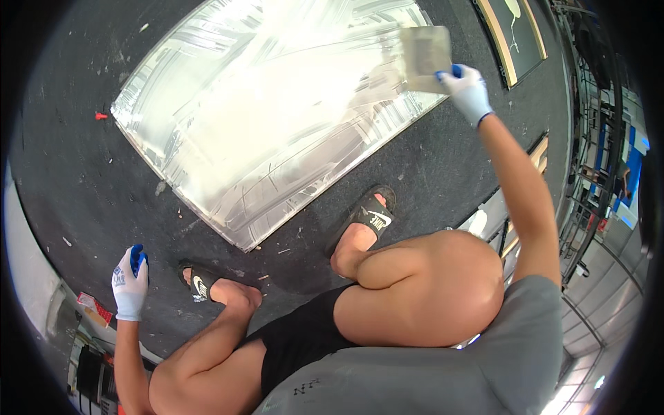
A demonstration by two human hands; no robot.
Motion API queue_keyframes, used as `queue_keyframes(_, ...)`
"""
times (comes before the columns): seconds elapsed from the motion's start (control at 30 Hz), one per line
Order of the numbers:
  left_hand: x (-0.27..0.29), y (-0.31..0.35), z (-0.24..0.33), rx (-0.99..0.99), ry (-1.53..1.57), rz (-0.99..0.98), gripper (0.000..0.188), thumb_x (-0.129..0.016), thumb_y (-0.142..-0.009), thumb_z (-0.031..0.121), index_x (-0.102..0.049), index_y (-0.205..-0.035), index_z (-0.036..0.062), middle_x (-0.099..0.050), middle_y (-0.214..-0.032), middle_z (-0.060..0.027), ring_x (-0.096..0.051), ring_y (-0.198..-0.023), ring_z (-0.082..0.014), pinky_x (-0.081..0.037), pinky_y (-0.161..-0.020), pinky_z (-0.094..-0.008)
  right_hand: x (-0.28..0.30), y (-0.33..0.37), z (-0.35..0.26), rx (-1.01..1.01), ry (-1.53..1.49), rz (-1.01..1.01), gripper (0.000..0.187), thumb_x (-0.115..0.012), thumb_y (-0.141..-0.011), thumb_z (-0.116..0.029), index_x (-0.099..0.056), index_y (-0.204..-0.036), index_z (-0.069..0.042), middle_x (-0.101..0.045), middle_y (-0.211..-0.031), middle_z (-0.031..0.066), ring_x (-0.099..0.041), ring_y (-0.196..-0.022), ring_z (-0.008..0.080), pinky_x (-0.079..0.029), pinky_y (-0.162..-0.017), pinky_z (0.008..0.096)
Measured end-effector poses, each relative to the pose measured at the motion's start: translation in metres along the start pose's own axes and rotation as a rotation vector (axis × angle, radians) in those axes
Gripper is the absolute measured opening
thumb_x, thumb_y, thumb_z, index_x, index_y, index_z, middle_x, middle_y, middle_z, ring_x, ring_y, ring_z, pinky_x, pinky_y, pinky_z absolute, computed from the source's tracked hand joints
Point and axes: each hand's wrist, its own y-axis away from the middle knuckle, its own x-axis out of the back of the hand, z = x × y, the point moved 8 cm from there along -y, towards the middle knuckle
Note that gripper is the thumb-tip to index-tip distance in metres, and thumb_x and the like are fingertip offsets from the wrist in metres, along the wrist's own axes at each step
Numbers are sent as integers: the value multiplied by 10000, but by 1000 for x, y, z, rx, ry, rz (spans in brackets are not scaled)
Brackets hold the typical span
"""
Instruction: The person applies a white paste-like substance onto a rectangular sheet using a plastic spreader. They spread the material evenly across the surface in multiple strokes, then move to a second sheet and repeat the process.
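A large flat panel lies on the dark floor, smeared with a shiny whitish coating full of streaks. My right hand, in a white glove with blue fingertips, reaches out to the panel's right end. It grips a flat rectangular trowel by its near edge; the blade overlaps the panel's right border. Whether the blade touches the coating, I cannot tell. At the lower left my left hand, gloved alike, hangs apart from the panel beside my foot. Its fingers are loosely bent with a gap between them, and nothing shows in them.
My sandalled feet stand near the panel's close edge as I squat. A small red piece and scattered crumbs lie on the floor. Wood-edged frames lie at the upper right. Metal racks line the right side.
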Motion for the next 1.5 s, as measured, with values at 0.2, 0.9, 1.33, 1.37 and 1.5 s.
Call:
queue_keyframes(0.2,-3,-40,-51,18,-294,-20,465,-606,-1052,345,-628,-1364,2,-684,-1332,-197,-676,-1196,-332,-518,-1027,-444,-174,144,-117,273,-53,-322,389,-679,-944,-390,-702,-1124,-46,-721,-1071,255,-702,-1030,426,-553,-896,490)
queue_keyframes(0.9,-113,-95,-24,807,20,857,653,-398,-1081,533,-428,-1625,172,-404,-1677,-140,-390,-1526,-350,-301,-1237,-546,8,4,-33,458,386,112,181,-681,-932,-145,-734,-1073,-45,-737,-1049,188,-676,-1043,390,-534,-912,455)
queue_keyframes(1.33,-117,-97,-33,791,23,898,651,-399,-1071,544,-449,-1610,183,-416,-1667,-143,-397,-1521,-337,-310,-1236,-537,-129,60,-112,942,708,-292,152,-645,-895,-70,-705,-1028,-112,-745,-1057,81,-670,-1074,289,-530,-916,439)
queue_keyframes(1.37,-116,-96,-32,786,27,897,650,-400,-1071,543,-448,-1610,184,-416,-1667,-141,-399,-1520,-338,-311,-1236,-537,-119,50,-119,950,662,-225,131,-650,-904,-80,-710,-1018,-108,-750,-1047,85,-672,-1071,288,-531,-915,439)
queue_keyframes(1.5,-113,-96,-28,787,35,890,648,-402,-1069,541,-451,-1610,188,-419,-1666,-140,-403,-1516,-344,-310,-1235,-541,-89,34,-126,856,534,-201,154,-678,-944,-100,-748,-1082,-97,-745,-966,128,-697,-982,307,-543,-903,425)
